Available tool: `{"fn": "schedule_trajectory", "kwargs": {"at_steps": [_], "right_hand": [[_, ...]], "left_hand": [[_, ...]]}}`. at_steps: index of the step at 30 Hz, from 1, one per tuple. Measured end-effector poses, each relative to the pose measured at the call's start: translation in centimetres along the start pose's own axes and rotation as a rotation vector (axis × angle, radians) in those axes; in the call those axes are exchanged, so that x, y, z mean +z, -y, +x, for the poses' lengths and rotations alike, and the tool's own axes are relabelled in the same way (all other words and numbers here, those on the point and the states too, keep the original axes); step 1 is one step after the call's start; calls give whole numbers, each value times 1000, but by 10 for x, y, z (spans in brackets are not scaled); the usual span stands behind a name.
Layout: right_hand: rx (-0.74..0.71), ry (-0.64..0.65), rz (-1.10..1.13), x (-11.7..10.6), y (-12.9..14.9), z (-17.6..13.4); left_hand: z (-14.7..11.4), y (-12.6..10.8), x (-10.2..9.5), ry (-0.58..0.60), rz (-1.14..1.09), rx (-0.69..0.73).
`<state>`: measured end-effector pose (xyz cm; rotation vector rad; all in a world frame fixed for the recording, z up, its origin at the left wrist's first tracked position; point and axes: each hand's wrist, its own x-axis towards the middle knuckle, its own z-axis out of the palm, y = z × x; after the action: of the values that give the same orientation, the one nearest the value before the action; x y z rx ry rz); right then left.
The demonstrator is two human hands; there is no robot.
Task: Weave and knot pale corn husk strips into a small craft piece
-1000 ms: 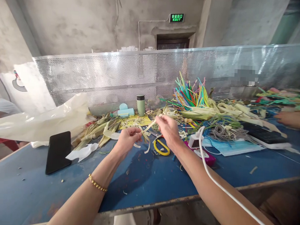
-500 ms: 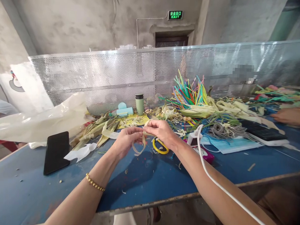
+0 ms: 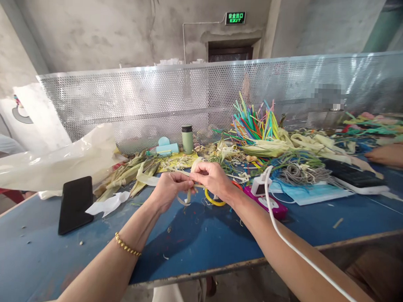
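Note:
A thin, pale straw-coloured strip (image 3: 189, 196) runs between my two hands above the blue table, with a loop of it hanging below the fingers. My left hand (image 3: 169, 188) is closed in a pinch on the strip. Close beside it, my right hand (image 3: 211, 178) pinches the same strip, thumb against fingers, and a broader pale piece stands up behind. Just under the right hand lies a yellow ring (image 3: 215, 199), partly covered. Dried pale husks (image 3: 120, 183) lie beyond the left hand.
A black phone (image 3: 75, 205) and white paper scrap (image 3: 109, 203) lie left. A green tumbler (image 3: 187, 139) stands behind. To the right are a magenta power strip (image 3: 275, 207), a white cable (image 3: 284, 237), colourful stems (image 3: 256, 122), a blue mask (image 3: 315, 193) and another person's hand (image 3: 391, 155).
My fingers have shifted on the strip, and its hanging loop has become narrower. The right hand has moved slightly left, showing more of the power strip and a red-orange curve.

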<state>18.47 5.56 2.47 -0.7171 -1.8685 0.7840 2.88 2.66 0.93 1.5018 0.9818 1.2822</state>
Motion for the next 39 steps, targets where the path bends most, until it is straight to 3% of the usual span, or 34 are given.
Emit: {"fn": "schedule_trajectory", "kwargs": {"at_steps": [8, 12, 14, 17, 19, 24, 30, 33, 36, 39], "right_hand": [[-74, 73, -52, -2, -4, -1], [-25, -17, 16, -3, -4, 1], [37, -87, 96, -4, -5, 1], [125, -166, 229, -4, -6, 3], [145, -210, 282, -4, -6, 3], [188, -237, 350, 3, -6, 2], [199, -189, 346, 10, -8, 0], [164, -214, 155, 3, -7, 0], [-31, -311, -153, -5, -6, 0], [-135, -188, -321, -8, -7, 2]], "left_hand": [[-2, -2, -1, 83, 39, -32], [-1, -8, -3, 101, -35, -72], [2, -8, -7, -20, -21, -39], [6, -6, -14, -408, 225, 164], [7, -3, -15, -475, 365, 266], [5, 2, -2, -270, 447, 318], [6, 5, -1, -153, 119, 206], [7, 3, -5, -168, 113, 170], [6, 2, -5, -127, 196, 172], [4, 2, -3, -34, 271, 166]]}}
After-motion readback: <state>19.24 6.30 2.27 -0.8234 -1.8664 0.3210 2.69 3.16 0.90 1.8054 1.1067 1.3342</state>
